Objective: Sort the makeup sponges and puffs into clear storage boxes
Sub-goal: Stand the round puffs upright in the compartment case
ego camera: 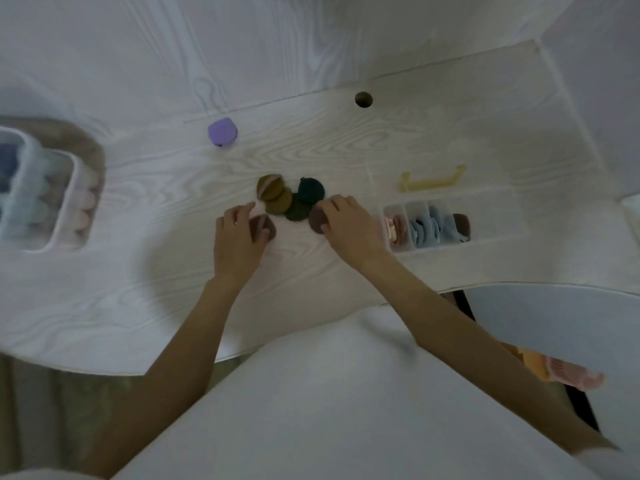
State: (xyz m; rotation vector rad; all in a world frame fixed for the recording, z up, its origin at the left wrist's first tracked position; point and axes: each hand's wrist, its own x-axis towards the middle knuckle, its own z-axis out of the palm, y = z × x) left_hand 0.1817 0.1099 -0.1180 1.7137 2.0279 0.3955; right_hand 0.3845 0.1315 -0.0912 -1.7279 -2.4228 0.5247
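Each hand on a brown puff: left hand [239,233], right hand [346,223]; grips unclear; divided box [491,233] just right

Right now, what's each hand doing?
Left hand: fingers on a brown puff, grip unclear.
Right hand: fingers on another brown puff, grip unclear.

The one camera sits on my head — it looks straight down, close, at my table [311,271].

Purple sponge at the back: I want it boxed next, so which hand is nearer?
Left. The left hand lies just below the purple sponge; the right hand is farther right.
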